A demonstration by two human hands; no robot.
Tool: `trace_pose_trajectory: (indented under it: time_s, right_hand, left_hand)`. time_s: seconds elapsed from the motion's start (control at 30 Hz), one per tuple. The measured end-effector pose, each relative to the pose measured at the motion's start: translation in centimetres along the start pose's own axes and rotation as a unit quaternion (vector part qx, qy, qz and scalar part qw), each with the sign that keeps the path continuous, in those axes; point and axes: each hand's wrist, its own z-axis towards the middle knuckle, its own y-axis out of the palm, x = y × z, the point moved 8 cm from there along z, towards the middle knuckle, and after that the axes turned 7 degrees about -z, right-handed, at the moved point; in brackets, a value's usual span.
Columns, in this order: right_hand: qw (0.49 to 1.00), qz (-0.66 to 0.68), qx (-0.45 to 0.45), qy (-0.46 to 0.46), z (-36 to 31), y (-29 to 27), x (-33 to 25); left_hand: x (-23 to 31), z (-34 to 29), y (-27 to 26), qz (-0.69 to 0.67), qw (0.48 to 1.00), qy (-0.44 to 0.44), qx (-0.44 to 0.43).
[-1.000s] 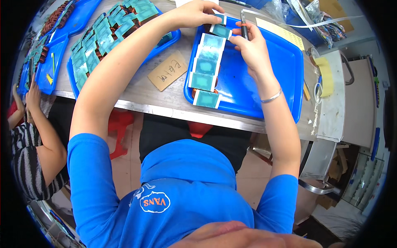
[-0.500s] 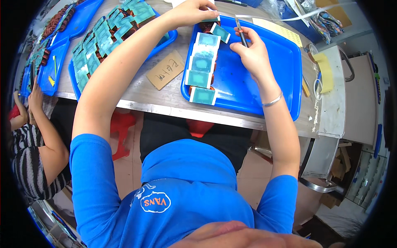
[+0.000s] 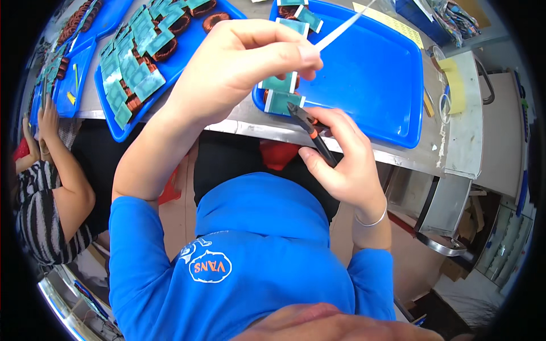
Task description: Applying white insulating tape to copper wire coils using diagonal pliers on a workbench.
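Note:
My left hand (image 3: 239, 65) is raised above the table edge and pinches a thin white strip (image 3: 341, 27) that slants up to the right. My right hand (image 3: 341, 162) grips small pliers with orange and black handles (image 3: 311, 132), their tip at a teal-taped coil part (image 3: 282, 100) in the near left corner of a blue tray (image 3: 369, 74). A second teal part (image 3: 278, 83) lies just behind it, partly hidden by my left hand. More teal parts (image 3: 298, 20) lie at the tray's far end.
A second blue tray (image 3: 142, 57) on the left is filled with several teal-taped copper coils. Another person's arm (image 3: 57, 165) in a striped top works at far left. A yellow pad (image 3: 452, 85) and a wire lie on the table's right end.
Both hands have drawn back from the far end of the tray toward my body. My left hand now holds up a white strip, and my right hand shows pliers at the nearest part.

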Motion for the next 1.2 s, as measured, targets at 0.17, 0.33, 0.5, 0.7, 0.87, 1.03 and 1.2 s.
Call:
trace_pose_trajectory:
  time_s: [0.17,0.33,0.5,0.7,0.87,1.03,1.2]
  right_hand:
    - [0.977,-0.144,0.114,-0.106,-1.9,-1.2,-2.1]
    - [0.974,-0.115,0.160,-0.108,-2.7,-1.6,-2.1]
    - [0.974,0.184,0.134,-0.001,-3.5,-0.9,0.8]
    - [0.914,0.379,0.142,0.038,-3.1,-0.4,1.9]
    - [0.952,0.253,0.172,-0.006,-2.7,-1.5,0.8]
    - [0.967,0.166,0.189,-0.034,-2.9,-1.4,0.0]
    - [0.986,0.050,0.157,-0.004,-3.7,0.8,2.0]
  left_hand:
    - [-1.0,-3.1,0.5,-0.016,0.998,-0.039,0.048]
    - [-3.2,-6.2,1.4,-0.069,0.994,-0.054,0.072]
    - [-4.9,-7.6,3.1,-0.126,0.985,-0.102,0.056]
    - [-6.0,-7.8,4.2,-0.110,0.987,-0.118,0.020]
    - [-5.7,-7.5,5.0,-0.029,0.995,-0.091,-0.026]
    - [-4.8,-7.7,3.3,0.037,0.995,-0.097,-0.007]
    - [1.6,-5.9,-5.3,0.619,0.759,0.151,0.135]
